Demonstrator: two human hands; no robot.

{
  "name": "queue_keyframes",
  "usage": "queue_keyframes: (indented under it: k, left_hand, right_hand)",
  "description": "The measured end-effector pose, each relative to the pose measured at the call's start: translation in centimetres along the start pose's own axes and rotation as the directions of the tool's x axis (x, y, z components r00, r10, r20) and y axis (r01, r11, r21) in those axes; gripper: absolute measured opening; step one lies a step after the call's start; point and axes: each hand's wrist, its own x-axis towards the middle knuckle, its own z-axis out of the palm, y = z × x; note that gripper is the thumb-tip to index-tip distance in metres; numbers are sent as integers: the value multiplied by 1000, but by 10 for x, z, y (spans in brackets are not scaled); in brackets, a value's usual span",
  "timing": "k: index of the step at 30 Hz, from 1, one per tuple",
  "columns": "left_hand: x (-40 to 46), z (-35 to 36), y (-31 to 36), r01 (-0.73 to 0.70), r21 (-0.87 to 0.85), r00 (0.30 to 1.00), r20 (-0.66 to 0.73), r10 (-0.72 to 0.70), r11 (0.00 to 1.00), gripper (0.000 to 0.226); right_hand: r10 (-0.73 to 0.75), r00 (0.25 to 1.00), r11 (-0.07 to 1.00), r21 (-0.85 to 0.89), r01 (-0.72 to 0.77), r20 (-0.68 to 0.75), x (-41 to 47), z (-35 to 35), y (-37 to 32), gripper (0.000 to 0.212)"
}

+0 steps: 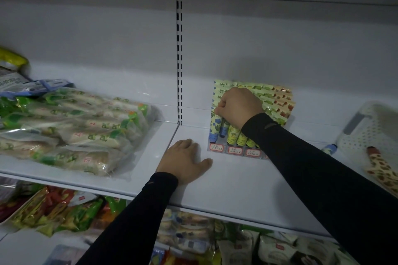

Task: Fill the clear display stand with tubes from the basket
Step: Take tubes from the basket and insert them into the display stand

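Observation:
The clear display stand sits on the white shelf, holding rows of patterned tubes with red price labels along its front. My right hand is curled over the stand's left side and grips a blue-flowered tube in the leftmost column. My left hand rests flat on the shelf just left of the stand, fingers spread. The white perforated basket stands at the far right. A spotted orange tube lies in front of it and a blue-capped tube lies by its left side.
Bagged snack packs in clear wrap fill the left half of the shelf. A slotted upright divides the back wall. Packaged goods crowd the lower shelf. The shelf above overhangs at the top.

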Motion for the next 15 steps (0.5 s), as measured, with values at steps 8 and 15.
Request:
queue_keyframes:
  k: [8,15]
  left_hand:
    - [0,-1,0,4,9,1000,7,-4,1000,59]
    - [-1,0,1,14,2,1000,3,-14,1000,58]
  right_hand:
    - [36,999,999,-19,-35,3,-1,0,-1,16]
    - [26,1000,999,-37,-26,-1,-4,-1,-4,23]
